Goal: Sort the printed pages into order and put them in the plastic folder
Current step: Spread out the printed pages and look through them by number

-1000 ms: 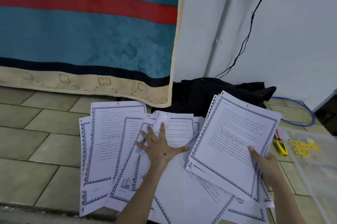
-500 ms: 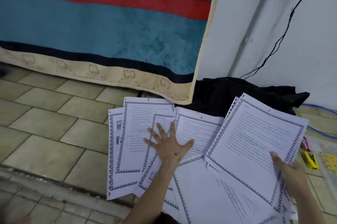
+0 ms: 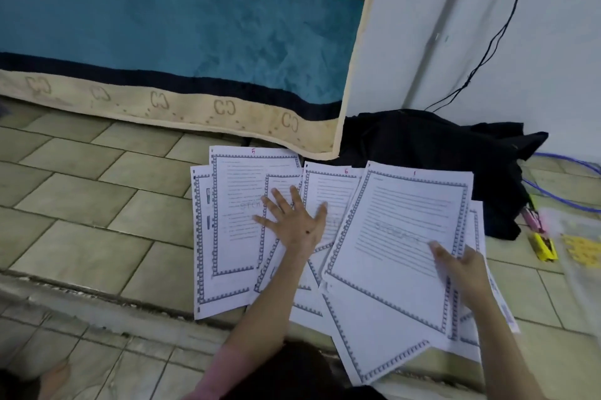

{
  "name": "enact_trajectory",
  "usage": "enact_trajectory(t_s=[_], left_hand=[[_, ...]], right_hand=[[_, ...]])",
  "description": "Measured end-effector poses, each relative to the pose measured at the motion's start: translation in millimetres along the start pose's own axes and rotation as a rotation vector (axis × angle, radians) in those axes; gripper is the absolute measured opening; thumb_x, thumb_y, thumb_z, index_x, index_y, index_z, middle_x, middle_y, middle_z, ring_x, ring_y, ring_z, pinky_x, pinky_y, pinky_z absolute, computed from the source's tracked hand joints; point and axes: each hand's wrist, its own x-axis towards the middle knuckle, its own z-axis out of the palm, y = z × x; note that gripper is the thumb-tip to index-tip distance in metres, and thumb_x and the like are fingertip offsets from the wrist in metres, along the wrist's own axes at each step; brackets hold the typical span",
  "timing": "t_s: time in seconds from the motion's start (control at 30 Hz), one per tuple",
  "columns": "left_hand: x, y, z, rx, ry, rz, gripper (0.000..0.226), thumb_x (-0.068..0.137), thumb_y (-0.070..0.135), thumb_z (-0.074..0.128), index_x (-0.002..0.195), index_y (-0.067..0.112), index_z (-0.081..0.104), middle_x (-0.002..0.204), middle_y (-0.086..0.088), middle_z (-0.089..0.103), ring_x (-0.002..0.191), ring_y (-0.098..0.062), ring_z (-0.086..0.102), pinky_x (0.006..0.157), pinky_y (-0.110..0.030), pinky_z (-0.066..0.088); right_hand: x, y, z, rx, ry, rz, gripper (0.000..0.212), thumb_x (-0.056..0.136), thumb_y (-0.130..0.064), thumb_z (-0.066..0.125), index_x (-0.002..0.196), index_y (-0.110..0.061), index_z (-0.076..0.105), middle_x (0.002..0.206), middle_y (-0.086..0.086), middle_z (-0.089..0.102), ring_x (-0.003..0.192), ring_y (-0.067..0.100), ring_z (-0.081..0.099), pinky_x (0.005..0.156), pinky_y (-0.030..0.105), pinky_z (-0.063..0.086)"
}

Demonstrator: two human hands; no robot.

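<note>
White printed pages with blue patterned borders (image 3: 237, 204) lie fanned on the beige tiled floor (image 3: 81, 204) just below the teal blanket's hem (image 3: 182, 106), open tiles to their left, the left hand (image 3: 294, 219) spread flat on them, the right hand (image 3: 465, 272) pinching a stack topped by page 1 (image 3: 400, 230), black cloth (image 3: 439, 145) behind.

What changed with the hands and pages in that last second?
Little: the view swung left. The left hand stays spread flat on the fanned pages; the right hand still grips the stack topped by page 1. Nothing picked up or released.
</note>
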Motion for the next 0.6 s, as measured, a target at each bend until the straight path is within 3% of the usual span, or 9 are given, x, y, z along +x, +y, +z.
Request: enact_trajectory(t_s=[0.13,0.3,0.4,0.5,0.6], left_hand=[[0,-10,6,0.026,0.007,0.036,0.078,0.089,0.069,0.015,0.15,0.026,-0.007,0.157,-0.012,-0.018,0.142,-0.036,-0.021,0.104,-0.067,-0.015],[-1,-13,13,0.04,0.031,0.053,0.078,0.089,0.068,0.017,0.151,0.026,-0.004,0.158,-0.01,-0.015,0.143,-0.035,-0.019,0.105,-0.066,-0.013],[0,-10,0,-0.002,0.032,0.045,0.071,0.091,0.063,0.025,0.15,0.025,0.012,0.159,-0.009,0.002,0.145,-0.033,-0.002,0.109,-0.063,0.0],[14,-28,-32,-0.182,0.211,-0.107,0.056,0.092,0.041,0.045,0.14,0.014,0.036,0.15,-0.015,0.025,0.136,-0.035,0.02,0.107,-0.053,0.018],[29,-61,-57,-0.274,0.281,-0.332,0.057,0.089,0.027,0.054,0.137,0.005,0.034,0.15,-0.02,0.02,0.136,-0.038,0.018,0.109,-0.055,0.016]], right_hand=[[5,-2,-1,0.011,0.03,-0.009,0.033,0.087,-0.018,0.065,0.118,-0.004,0.063,0.11,0.009,0.067,0.1,0.022,0.064,0.087,0.037,0.05],[4,-2,-6,0.004,0.048,-0.004,0.033,0.087,-0.019,0.066,0.117,-0.005,0.065,0.112,0.009,0.068,0.103,0.021,0.064,0.091,0.039,0.052],[4,-1,-13,0.0,0.036,0.002,0.03,0.087,-0.018,0.066,0.115,-0.006,0.066,0.11,0.007,0.069,0.102,0.019,0.065,0.089,0.037,0.054],[7,2,-17,0.006,-0.002,0.0,0.032,0.088,-0.017,0.065,0.117,-0.004,0.064,0.111,0.01,0.069,0.101,0.023,0.066,0.085,0.036,0.056],[10,6,-18,0.025,-0.03,-0.017,0.033,0.086,-0.017,0.066,0.117,-0.004,0.064,0.109,0.008,0.069,0.098,0.021,0.066,0.077,0.028,0.059]])
